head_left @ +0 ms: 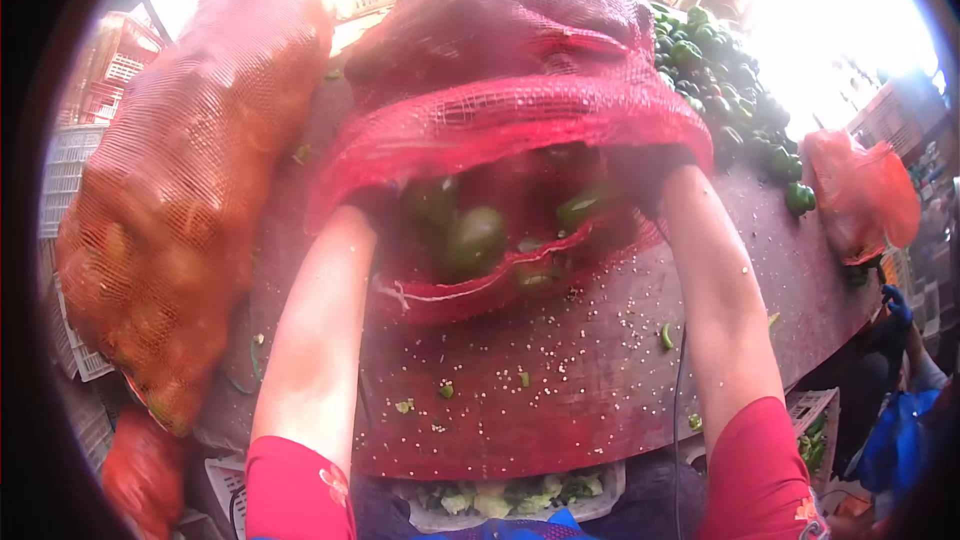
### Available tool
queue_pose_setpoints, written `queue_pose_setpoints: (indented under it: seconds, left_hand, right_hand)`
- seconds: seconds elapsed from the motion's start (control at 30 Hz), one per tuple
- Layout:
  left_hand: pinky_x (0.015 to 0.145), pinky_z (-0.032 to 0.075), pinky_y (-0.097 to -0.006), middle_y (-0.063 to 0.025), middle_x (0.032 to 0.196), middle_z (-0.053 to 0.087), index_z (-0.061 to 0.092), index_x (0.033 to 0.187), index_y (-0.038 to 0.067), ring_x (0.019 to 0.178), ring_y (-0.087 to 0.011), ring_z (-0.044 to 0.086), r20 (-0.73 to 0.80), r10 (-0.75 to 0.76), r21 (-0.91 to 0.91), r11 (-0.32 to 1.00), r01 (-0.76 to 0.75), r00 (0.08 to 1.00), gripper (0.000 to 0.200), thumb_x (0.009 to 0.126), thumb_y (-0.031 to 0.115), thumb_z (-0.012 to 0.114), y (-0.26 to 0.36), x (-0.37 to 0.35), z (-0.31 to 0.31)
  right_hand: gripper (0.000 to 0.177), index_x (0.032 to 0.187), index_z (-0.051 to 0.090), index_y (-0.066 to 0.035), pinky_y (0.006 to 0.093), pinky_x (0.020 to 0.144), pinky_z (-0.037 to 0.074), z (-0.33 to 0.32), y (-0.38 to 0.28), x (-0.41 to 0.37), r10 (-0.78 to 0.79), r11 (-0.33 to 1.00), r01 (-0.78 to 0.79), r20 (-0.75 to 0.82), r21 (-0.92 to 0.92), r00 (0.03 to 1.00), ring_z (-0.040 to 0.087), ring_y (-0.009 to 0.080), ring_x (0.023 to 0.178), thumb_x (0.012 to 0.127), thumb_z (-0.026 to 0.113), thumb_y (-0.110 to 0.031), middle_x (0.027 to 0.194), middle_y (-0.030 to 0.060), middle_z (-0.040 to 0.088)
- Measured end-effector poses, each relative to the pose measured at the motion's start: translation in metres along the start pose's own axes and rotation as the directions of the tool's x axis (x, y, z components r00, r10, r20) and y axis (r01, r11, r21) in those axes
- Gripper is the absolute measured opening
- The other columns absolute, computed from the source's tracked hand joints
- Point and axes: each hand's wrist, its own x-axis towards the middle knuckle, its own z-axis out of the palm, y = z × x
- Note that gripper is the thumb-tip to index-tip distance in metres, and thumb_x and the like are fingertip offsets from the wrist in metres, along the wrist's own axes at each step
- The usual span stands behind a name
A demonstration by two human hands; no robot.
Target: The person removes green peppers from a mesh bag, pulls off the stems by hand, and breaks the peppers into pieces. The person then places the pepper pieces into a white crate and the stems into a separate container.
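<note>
A large red mesh bag (pixel 520 105) lies on the table with its mouth facing me, and green bell peppers (pixel 478 240) show inside it. Both my arms reach into the opening. My left hand (pixel 376 204) is inside the left edge of the mouth, dark and mostly covered by the mesh. On the other side, my right hand (pixel 648 178) is under the upper rim, in shadow. The fingers of both hands are hidden, so their grip cannot be made out. The lower rim of the bag sags onto the table below the peppers.
A full orange mesh sack (pixel 190 180) leans at the left. Loose green peppers (pixel 725 90) are heaped at the back right, near a smaller red bag (pixel 862 195). Seeds and scraps dot the table (pixel 480 430). A crate of trimmings (pixel 500 502) sits below; another person's blue-gloved hand (pixel 897 302) shows right.
</note>
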Motion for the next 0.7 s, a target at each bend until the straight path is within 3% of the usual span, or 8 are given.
queue_pose_setpoints:
  seconds: [0.27,0.7]
  left_hand:
    - [0.08,0.05,-0.0411,-0.0227,0.1,0.066,0.061,0.113,0.001,0.095,-0.0387,0.063,0.018,-0.039,0.005,0.999,0.039,0.999,0.03,0.089,0.02,0.058,-0.007,-0.037,-0.008]
    - [0.082,0.049,-0.0419,-0.0227,0.101,0.066,0.06,0.114,0.001,0.096,-0.0392,0.063,0.013,-0.03,0.044,0.999,0.029,0.999,0.032,0.09,0.023,0.058,-0.025,0.01,-0.013]
  right_hand:
    - [0.04,0.13,0.056,-0.012,0.0403,0.093,0.049,-0.004,0.001,-0.028,-0.004,1.0,0.003,0.058,0.016,0.998,0.062,0.0293,0.106,0.092,0.053,-0.026,0.119,0.0128,0.063]
    - [0.039,0.128,0.057,-0.011,0.0391,0.092,0.049,-0.006,0.001,0.005,-0.009,1.0,0.007,0.082,0.023,0.997,0.063,0.0279,0.104,0.092,0.054,-0.026,0.117,0.0125,0.064]
